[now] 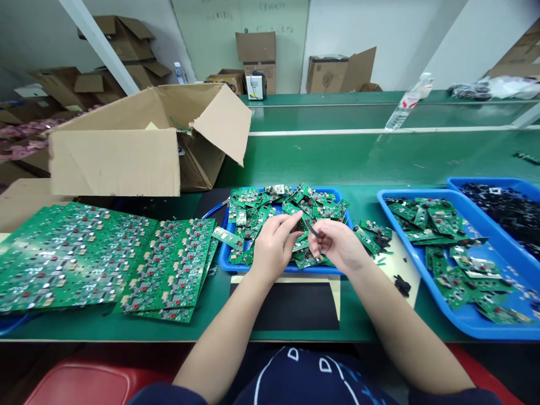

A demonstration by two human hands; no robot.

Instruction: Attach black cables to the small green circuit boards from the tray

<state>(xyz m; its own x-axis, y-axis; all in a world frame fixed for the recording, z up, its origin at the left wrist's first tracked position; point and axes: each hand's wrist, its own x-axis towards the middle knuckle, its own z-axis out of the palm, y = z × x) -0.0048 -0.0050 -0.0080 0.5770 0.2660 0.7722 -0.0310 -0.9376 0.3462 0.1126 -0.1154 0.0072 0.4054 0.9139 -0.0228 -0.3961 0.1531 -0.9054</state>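
Observation:
Above a blue tray [278, 270] heaped with small green circuit boards, my two hands work close together. My left hand [273, 243] is closed, its thumb and fingers around a small circuit board [300, 226] that they largely cover. Between the thumb and fingers of my right hand [337, 243] is a thin black strip [311, 228], its tip pointing toward my left hand. Its exact kind is too small to tell. Loose circuit boards [367, 239] and small black pieces [402, 286] lie right of the tray.
Large uncut circuit board panels [169, 264] are stacked at left, before an open cardboard box [113, 163]. Another blue tray [439, 312] with boards stands at right, beside a tray of black parts [506, 211]. A bottle [407, 104] leans behind. A black sheet [297, 306] lies in front.

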